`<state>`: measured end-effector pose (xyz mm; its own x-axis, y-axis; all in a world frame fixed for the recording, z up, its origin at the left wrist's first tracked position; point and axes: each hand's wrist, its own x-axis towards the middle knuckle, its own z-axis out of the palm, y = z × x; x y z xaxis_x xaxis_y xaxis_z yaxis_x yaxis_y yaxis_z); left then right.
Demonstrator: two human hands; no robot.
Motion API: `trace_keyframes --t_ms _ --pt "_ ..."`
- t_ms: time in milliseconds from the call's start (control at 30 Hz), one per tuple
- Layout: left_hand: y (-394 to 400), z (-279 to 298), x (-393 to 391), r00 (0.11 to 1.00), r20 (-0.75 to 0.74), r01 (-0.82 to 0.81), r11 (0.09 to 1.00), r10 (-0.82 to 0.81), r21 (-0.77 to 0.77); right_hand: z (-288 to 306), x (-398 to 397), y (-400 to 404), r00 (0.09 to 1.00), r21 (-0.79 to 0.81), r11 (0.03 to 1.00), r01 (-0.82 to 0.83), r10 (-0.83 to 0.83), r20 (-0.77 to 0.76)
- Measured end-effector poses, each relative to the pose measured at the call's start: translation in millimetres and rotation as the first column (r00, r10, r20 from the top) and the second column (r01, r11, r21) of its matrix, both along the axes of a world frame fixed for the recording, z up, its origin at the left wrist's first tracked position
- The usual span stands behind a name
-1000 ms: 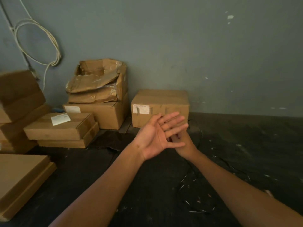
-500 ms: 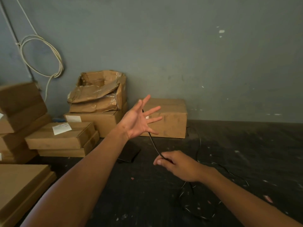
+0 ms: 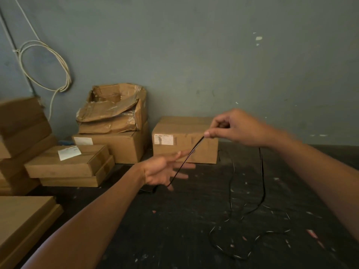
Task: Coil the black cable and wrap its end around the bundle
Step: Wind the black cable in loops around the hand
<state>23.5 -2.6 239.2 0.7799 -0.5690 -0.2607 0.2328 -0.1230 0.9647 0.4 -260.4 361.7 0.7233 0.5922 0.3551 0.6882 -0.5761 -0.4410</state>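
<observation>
A thin black cable (image 3: 262, 183) runs taut from my left hand up to my right hand, then hangs down from the right hand and trails in loose loops over the dark floor (image 3: 174, 230). My right hand (image 3: 233, 129) is raised at the right and pinches the cable between thumb and forefinger. My left hand (image 3: 165, 169) is lower at the centre, palm up with its fingers spread. The cable's end lies across that palm near the lower fingers. Whether any finger holds it there is hard to tell.
Several cardboard boxes stand against the grey wall: one with a label (image 3: 184, 140) behind my hands, a torn one (image 3: 114, 109) stacked further left, flat ones (image 3: 68, 162) at the left. A white cord coil (image 3: 46, 65) hangs on the wall.
My right hand has risen from low near the floor to up at the right, pulling the cable taut. My left hand has dropped lower and stays spread.
</observation>
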Motion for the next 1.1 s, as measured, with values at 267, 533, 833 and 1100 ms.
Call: trace_keyframes --t_ms 267,533,833,1100 --pt "-28 10 -35 0.87 -0.056 0.478 0.865 -0.491 -0.154 16 27 -11 0.992 0.039 0.997 0.072 -0.075 0.102" --pt "-46 35 -52 0.728 0.058 0.662 0.679 -0.683 -0.318 -55 52 -9 0.999 0.148 0.988 0.054 -0.053 -0.009" --pt "-44 78 -26 0.878 0.19 0.476 0.765 -0.439 -0.434 -165 8 36 0.979 0.131 0.991 0.026 0.001 -0.204" --pt "-10 78 4 0.985 0.172 0.076 0.912 -0.006 -0.402 -149 -36 50 0.971 -0.113 0.978 -0.174 0.151 -0.187"
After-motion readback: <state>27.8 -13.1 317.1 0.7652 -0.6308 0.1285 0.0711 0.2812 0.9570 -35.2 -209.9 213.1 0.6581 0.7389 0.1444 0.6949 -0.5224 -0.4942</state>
